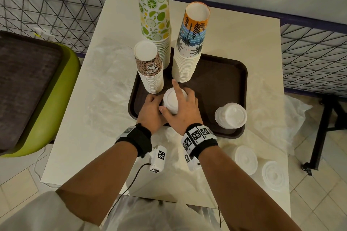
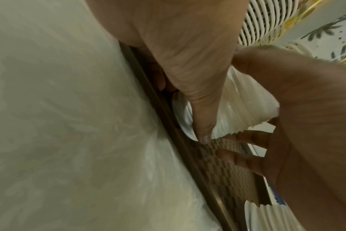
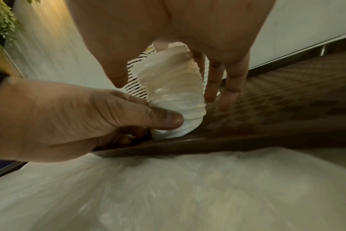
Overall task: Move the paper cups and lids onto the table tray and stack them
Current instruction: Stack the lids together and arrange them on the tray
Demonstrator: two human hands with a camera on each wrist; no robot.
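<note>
Two hands clasp one ribbed white lid stack [image 1: 171,102] at the tray's [image 1: 225,73] front edge: left hand [image 1: 150,111] pinching its base, right hand [image 1: 183,108] wrapping its top. Three cup stacks [image 1: 154,20] stand behind; another lid stack [image 1: 231,115] occupies the front-right corner.

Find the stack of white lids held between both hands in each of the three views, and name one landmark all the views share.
Head: stack of white lids at centre, on the near part of the tray.
Left wrist: right of centre, behind the thumb.
Right wrist: centre, leaning, its base by the tray edge.
Shared landmark: the brown tray, whose rim shows in all views.
</note>
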